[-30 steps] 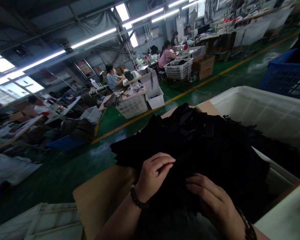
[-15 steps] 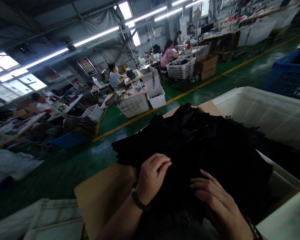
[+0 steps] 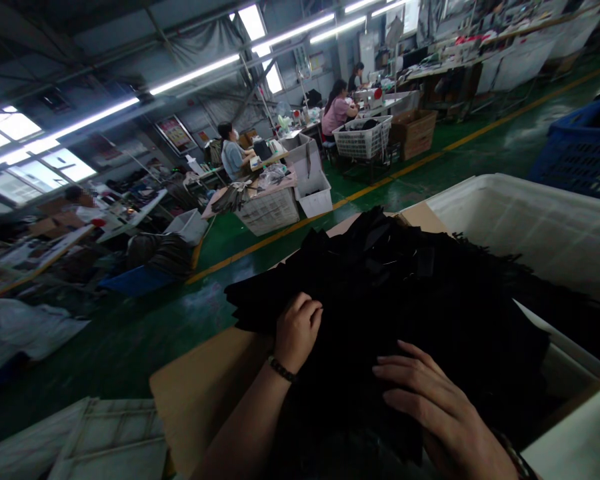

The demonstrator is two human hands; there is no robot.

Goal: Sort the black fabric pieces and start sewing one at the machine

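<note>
A big heap of black fabric pieces (image 3: 360, 313) fills the middle, its edges jagged at the back. My left hand (image 3: 298, 330) is over the heap's left part, fingers curled and thumb pressed in against the black fabric; what lies under the fingertips blends into the dark. My right hand (image 3: 430, 387) lies on the front right of the heap with its fingers stretched out flat. Under the pile, a cardboard box (image 3: 210, 393) shows an open flap at the left.
A white bin (image 3: 480, 200) with more black pieces stands to the right, a blue crate (image 3: 575, 143) behind it. At lower left is a white crate (image 3: 115, 433). Across the green floor, several people sit at sewing tables beside a white basket (image 3: 363, 140) and a carton (image 3: 413, 133).
My left hand has moved up and slightly left over the fabric, its fingers more curled. The right hand has shifted a little left and stays flat.
</note>
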